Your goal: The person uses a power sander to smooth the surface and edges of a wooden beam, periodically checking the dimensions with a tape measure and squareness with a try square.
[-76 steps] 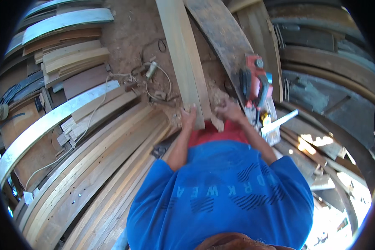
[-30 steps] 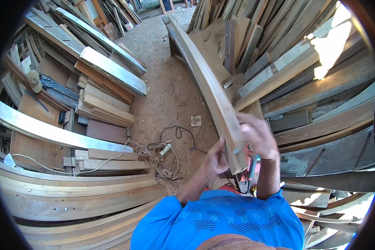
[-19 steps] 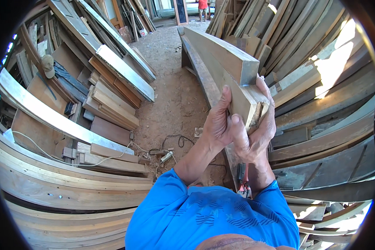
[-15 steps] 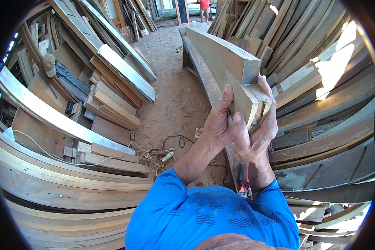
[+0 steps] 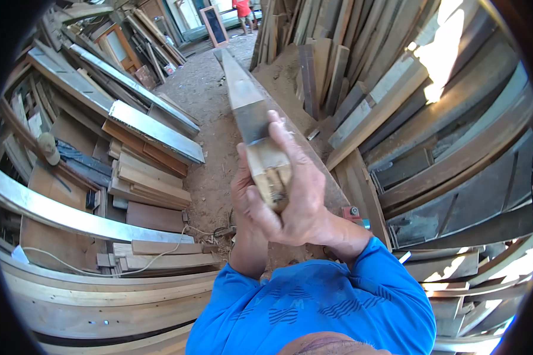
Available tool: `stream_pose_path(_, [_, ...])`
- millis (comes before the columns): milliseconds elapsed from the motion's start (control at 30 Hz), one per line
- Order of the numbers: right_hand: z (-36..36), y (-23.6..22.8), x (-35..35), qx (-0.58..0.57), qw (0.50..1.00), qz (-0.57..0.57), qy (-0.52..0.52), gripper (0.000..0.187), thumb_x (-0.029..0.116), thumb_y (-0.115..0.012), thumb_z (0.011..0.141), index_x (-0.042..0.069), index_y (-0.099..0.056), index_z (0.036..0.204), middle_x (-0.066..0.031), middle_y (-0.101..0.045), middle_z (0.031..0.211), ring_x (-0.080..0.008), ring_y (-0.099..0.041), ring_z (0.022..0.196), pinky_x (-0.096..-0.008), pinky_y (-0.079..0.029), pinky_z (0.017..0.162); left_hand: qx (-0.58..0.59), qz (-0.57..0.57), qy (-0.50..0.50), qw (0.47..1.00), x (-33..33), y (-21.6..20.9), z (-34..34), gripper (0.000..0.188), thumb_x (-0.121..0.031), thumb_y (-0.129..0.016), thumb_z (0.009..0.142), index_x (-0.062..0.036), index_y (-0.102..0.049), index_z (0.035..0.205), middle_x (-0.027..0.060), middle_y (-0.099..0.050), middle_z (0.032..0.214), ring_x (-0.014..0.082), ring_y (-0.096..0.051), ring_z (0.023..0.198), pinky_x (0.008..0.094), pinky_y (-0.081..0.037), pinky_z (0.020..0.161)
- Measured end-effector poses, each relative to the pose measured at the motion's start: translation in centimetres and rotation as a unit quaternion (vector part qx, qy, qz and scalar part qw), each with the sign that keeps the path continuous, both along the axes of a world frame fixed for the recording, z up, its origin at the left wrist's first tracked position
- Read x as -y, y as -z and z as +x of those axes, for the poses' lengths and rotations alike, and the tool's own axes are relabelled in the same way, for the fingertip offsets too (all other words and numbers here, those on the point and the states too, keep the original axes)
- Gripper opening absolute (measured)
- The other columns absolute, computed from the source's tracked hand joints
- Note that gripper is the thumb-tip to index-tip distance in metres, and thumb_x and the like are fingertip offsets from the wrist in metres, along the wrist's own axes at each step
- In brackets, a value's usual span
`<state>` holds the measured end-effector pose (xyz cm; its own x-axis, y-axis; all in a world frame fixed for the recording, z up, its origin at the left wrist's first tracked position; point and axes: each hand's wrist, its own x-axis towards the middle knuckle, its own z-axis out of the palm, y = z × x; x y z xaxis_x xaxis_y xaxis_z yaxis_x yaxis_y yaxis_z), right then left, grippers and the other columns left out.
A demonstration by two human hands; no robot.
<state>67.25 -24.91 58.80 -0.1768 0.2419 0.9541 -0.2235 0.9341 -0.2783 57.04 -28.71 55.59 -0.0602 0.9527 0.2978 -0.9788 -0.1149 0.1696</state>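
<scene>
Both of my hands are wrapped round the near end of a long wooden beam [image 5: 244, 92], which runs away from me toward the far end of the workshop. This end is stepped, thinner than the rest, with a dark split in its end grain. My left hand [image 5: 247, 201] grips its left side, the fingers partly hidden underneath. Along the right side lie the fingers of my right hand [image 5: 302, 198], its thumb near the end face. Beneath the beam runs a long narrow wooden bench [image 5: 314, 163]. A red and grey tool [image 5: 350, 213] rests beside my right forearm.
Stacked boards [image 5: 151, 180] and a pale plank [image 5: 89, 216] fill the left. Upright and leaning timber [image 5: 391, 112] crowds the right. A white cord [image 5: 124, 273] trails over the left boards. Far off, a person in red [image 5: 243, 9] stands near a framed panel [image 5: 214, 26].
The held beam end has swung left and now faces me more end-on, with its side less visible. Both hands moved left with it, still gripping. The whole view has shifted too.
</scene>
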Motion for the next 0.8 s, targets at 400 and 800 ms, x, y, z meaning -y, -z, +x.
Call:
stream_pose_path(400, [-0.3,0.5,-0.2,-0.029,0.999,-0.006,-0.013,0.078,0.007,-0.068,0.077,-0.020,-0.035,0.142,-0.0452,-0.044,0.140,-0.0500,-0.052,0.130,-0.0465,-0.041,0.110,-0.001,-0.009,-0.028,1.000,-0.3,1.4,-0.3,0.056,-0.043,-0.043,0.107,-0.0017,-0.044,0.145,0.0147,-0.055,0.142,0.0285,-0.058,0.128,0.0437,-0.048,0.108])
stream_pose_path(800, [2.7,3.2,-0.3,0.047,0.998,-0.032,-0.016,0.084,0.016,-0.070,0.081,-0.015,-0.030,0.147,-0.0406,-0.037,0.148,-0.0492,-0.046,0.137,-0.0477,-0.038,0.113,-0.040,0.023,-0.046,0.998,0.5,2.7,2.1,0.057,-0.044,-0.041,0.107,-0.0023,-0.043,0.146,0.0150,-0.054,0.143,0.0282,-0.056,0.130,0.0454,-0.046,0.111])
